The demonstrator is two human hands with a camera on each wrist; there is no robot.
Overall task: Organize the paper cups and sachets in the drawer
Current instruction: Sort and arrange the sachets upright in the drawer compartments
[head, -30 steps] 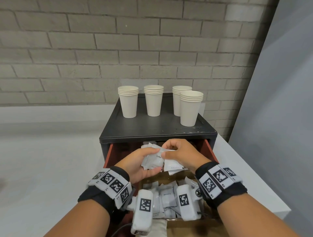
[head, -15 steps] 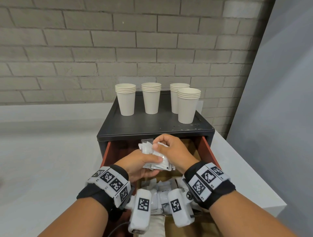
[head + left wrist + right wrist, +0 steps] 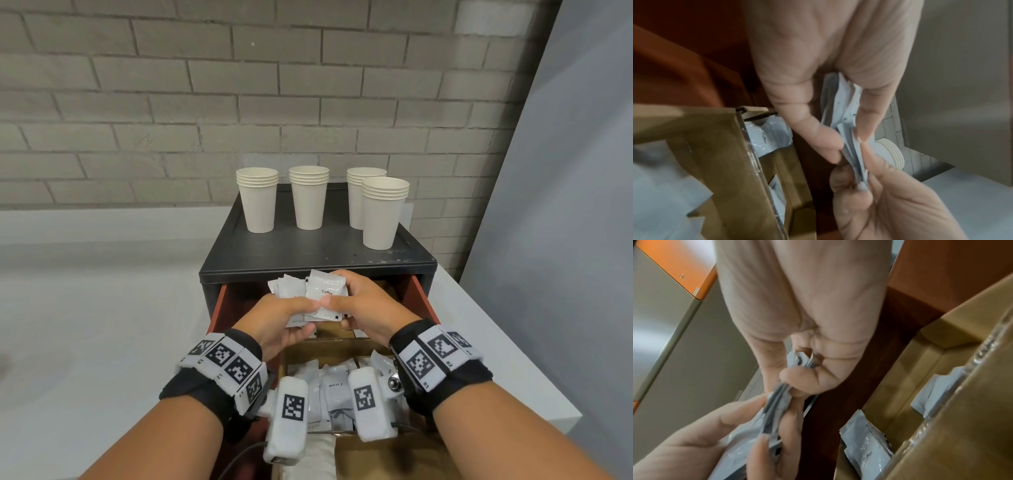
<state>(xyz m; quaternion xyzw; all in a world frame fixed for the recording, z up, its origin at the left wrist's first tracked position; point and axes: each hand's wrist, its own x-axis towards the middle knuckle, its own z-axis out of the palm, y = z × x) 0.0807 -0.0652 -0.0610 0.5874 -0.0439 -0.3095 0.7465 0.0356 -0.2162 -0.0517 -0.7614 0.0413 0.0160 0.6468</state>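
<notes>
Grey brick wall behind, white bench [image 3: 85,342] beneath, grey panel close on the right. On the bench, a black cabinet [image 3: 308,255] carrying four stacks of paper cups [image 3: 257,200] on its top, none yet in the drawer [image 3: 423,298], which stands pulled open below with red side walls. Inside it, a cardboard divider box [image 3: 342,346] with loose sachets [image 3: 334,394] heaped in the near compartment and a few more in a farther one. Above the drawer, a bundle of sachets [image 3: 323,298], one marked Coffee, pinched from both sides: left hand [image 3: 277,320] gripping its lower left, right hand [image 3: 368,308] curled round its right edge. Sorting apparently midway; cups and the near heap judged left to do. Little room between cabinet lip and divider; open bench to the left.
</notes>
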